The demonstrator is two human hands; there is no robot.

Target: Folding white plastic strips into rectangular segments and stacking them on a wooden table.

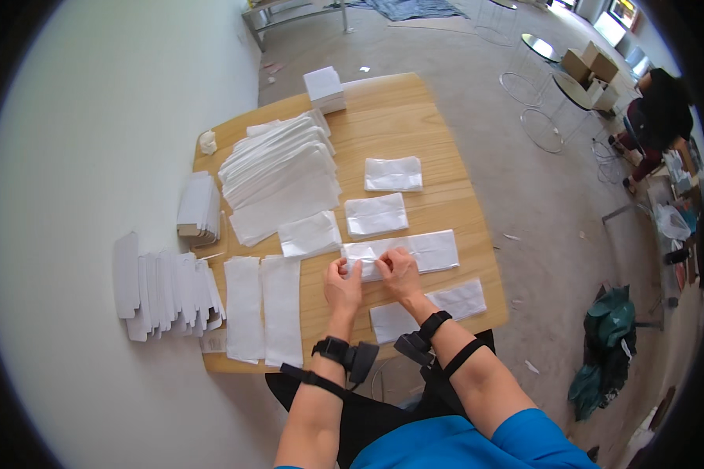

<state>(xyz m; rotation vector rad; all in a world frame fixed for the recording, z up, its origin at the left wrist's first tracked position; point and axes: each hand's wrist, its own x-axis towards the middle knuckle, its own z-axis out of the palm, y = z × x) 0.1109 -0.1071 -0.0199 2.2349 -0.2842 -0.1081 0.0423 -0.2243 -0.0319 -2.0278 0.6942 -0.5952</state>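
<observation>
My left hand [343,288] is closed at the left end of a long white folded strip [434,250] of thin, slightly shiny sheet. On the same strip, my right hand [400,273] pinches with thumb and finger a short way in from that end. Beyond my hands lie two short folded white packets, one nearer [376,216] and one farther [393,174]. A further flat white strip [461,298] lies partly beneath my right wrist. Another small white packet [310,234] sits just past my left hand.
A fanned pile of white sheets [278,176] covers the wooden table's [438,141] far left. Two long white strips [281,313] lie at left, beside stacked white cartons [168,293] by the wall. A white box [325,88] stands at the far edge. Someone [661,113] bends at right.
</observation>
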